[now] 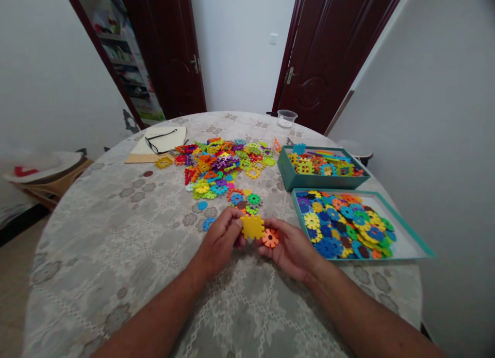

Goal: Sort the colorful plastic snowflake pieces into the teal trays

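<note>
Both hands over near part of tbl, yellow sq. & orange disc edge to edge btwn them.
To do this well, we'd say hold the yellow square (253,227) steady & flat, line up a slot of the orange disc (270,238) w/ its toothed edge, then press gently & straight, as thin plastic prob. bends if twisted. Grip: our L hand (224,233) has thumb & fingers together, clamped on the square's left side; our R hand (291,249) is partly curled, thumb & fingers apart only by what they hold, i.e. the disc, fingertips near the square's right edge. Can't tell if the 2 pcs are interlocked or just touching. Both are above the tablecloth (154,265), nearer us than the mixed pile (216,165), left of the tray (406,240).
</note>
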`<action>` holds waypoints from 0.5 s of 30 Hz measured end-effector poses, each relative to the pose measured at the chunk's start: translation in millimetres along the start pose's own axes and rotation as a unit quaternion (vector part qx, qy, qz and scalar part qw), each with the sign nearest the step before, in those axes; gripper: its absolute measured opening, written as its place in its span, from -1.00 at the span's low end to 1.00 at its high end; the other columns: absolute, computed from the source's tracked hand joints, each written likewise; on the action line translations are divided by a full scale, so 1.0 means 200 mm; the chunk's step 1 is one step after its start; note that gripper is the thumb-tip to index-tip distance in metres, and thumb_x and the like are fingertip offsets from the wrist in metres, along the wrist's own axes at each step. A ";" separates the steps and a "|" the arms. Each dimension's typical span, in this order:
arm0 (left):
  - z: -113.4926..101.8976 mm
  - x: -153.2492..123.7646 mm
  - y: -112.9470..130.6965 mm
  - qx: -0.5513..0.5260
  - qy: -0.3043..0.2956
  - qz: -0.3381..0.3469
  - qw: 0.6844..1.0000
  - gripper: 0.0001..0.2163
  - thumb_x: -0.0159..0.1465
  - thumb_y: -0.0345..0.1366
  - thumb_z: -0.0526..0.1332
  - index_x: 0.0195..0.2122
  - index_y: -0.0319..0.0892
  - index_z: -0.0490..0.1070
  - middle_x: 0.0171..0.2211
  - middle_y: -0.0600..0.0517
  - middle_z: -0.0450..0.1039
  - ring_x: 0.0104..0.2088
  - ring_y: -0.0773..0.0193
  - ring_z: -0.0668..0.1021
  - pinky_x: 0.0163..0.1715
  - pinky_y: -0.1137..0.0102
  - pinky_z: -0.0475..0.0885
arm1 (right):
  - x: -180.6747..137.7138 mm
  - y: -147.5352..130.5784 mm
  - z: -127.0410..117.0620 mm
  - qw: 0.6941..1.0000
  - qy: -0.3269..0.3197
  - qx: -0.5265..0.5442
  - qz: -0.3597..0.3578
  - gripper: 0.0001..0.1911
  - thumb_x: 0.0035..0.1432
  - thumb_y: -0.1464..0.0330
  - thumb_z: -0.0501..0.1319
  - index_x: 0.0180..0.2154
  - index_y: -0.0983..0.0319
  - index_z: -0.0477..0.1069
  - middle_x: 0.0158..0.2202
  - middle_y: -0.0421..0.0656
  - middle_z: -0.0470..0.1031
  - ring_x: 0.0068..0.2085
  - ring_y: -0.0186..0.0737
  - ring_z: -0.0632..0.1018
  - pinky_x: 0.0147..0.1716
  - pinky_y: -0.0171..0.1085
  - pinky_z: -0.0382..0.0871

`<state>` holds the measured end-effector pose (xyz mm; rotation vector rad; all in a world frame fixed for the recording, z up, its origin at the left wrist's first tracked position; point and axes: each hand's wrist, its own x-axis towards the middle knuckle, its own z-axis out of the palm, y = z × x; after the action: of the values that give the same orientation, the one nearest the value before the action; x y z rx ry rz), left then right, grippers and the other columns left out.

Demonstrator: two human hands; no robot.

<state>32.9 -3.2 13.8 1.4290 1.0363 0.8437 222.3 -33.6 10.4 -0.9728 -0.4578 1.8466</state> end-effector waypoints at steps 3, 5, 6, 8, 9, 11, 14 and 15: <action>0.00 0.02 0.00 -0.009 0.042 -0.010 0.999 -0.77 0.43 -0.08 0.06 -0.10 -0.11 0.32 -0.51 0.15 0.43 -0.50 0.30 0.49 -0.43 0.42 0.39 | -0.02 -0.07 -0.03 0.985 0.036 -0.146 -0.080 -0.82 0.22 0.31 0.27 -0.16 0.24 0.52 -0.29 -0.15 0.53 -0.47 -0.36 0.48 -0.60 -0.41 0.30; 0.00 0.03 0.01 -0.010 0.051 -0.012 0.999 -0.74 0.39 -0.05 0.12 -0.06 -0.11 0.33 -0.49 0.14 0.46 -0.50 0.29 0.51 -0.44 0.41 0.41 | -0.04 -0.15 -0.07 0.940 0.065 -0.292 -0.162 -0.83 0.26 0.31 0.19 -0.16 0.20 0.51 -0.31 -0.17 0.53 -0.46 -0.33 0.48 -0.55 -0.37 0.30; 0.00 0.03 0.01 -0.004 0.050 -0.012 0.999 -0.72 0.37 -0.04 0.16 -0.05 -0.12 0.34 -0.46 0.12 0.48 -0.48 0.28 0.52 -0.43 0.41 0.42 | -0.05 -0.20 -0.10 0.897 0.095 -0.373 -0.216 -0.81 0.29 0.31 0.15 -0.15 0.19 0.51 -0.30 -0.16 0.54 -0.41 -0.29 0.51 -0.48 -0.33 0.36; -0.01 0.03 0.00 0.033 0.035 -0.002 0.999 -0.71 0.33 -0.05 0.21 -0.05 -0.12 0.38 -0.40 0.08 0.51 -0.43 0.26 0.54 -0.39 0.39 0.43 | -0.08 -0.30 -0.16 0.770 0.176 -0.518 -0.328 -0.76 0.33 0.33 0.09 -0.11 0.17 0.51 -0.23 -0.12 0.58 -0.25 -0.19 0.56 -0.24 -0.22 0.45; -0.01 0.03 0.00 0.064 0.025 0.009 0.998 -0.73 0.33 -0.06 0.22 -0.08 -0.12 0.41 -0.38 0.07 0.52 -0.40 0.25 0.55 -0.37 0.38 0.44 | -0.08 -0.35 -0.20 0.698 0.219 -0.571 -0.372 -0.75 0.34 0.34 0.07 -0.10 0.18 0.51 -0.19 -0.09 0.59 -0.17 -0.13 0.57 -0.12 -0.16 0.45; -0.01 0.03 -0.01 0.135 0.009 0.052 0.989 -0.79 0.35 -0.11 0.20 -0.15 -0.11 0.45 -0.33 0.03 0.53 -0.35 0.23 0.56 -0.31 0.35 0.44 | -0.09 -0.42 -0.27 0.571 0.292 -0.642 -0.420 -0.73 0.34 0.38 0.04 -0.11 0.21 0.51 -0.15 0.00 0.59 -0.07 -0.04 0.55 0.04 -0.06 0.40; 0.00 0.02 -0.05 0.210 -0.008 0.145 0.967 -0.86 0.39 -0.22 0.15 -0.18 -0.10 0.48 -0.24 0.00 0.54 -0.25 0.21 0.57 -0.20 0.33 0.45 | -0.08 -0.45 -0.33 0.453 0.357 -0.685 -0.445 -0.75 0.31 0.41 0.09 -0.08 0.27 0.49 -0.09 0.09 0.56 0.03 0.07 0.51 0.15 0.08 0.32; 0.00 0.02 -0.06 0.222 -0.012 0.175 0.959 -0.86 0.39 -0.26 0.14 -0.18 -0.09 0.48 -0.21 -0.01 0.54 -0.20 0.20 0.57 -0.15 0.32 0.46 | -0.07 -0.44 -0.33 0.437 0.360 -0.686 -0.458 -0.75 0.30 0.41 0.11 -0.05 0.27 0.49 -0.04 0.11 0.55 0.07 0.09 0.48 0.18 0.11 0.28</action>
<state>33.1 0.7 1.6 2.0433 1.0076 0.8728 328.9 -12.0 35.2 -1.7890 -1.5814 -0.4196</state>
